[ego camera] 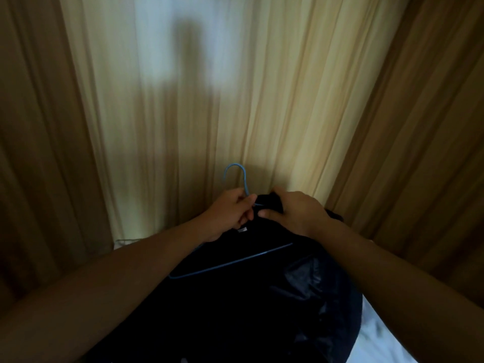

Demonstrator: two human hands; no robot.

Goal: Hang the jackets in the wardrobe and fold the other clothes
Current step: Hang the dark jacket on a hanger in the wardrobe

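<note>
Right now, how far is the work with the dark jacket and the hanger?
Done: the blue hanger already lies against the dark jacket. In hand: the left hand grips the hanger's neck while the right hand pulls the collar over it. Left: no wardrobe is in view, so hanging is not yet done; other clothes are not visible.

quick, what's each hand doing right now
Left hand: closed on the blue hanger just below its hook.
Right hand: closed on the dark jacket at its collar.

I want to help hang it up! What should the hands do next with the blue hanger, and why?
Probably tuck the blue hanger under the dark jacket collar: left hand pinches its neck, right hand grips the collar, but the hanger's bar lies on top of the fabric.
</note>
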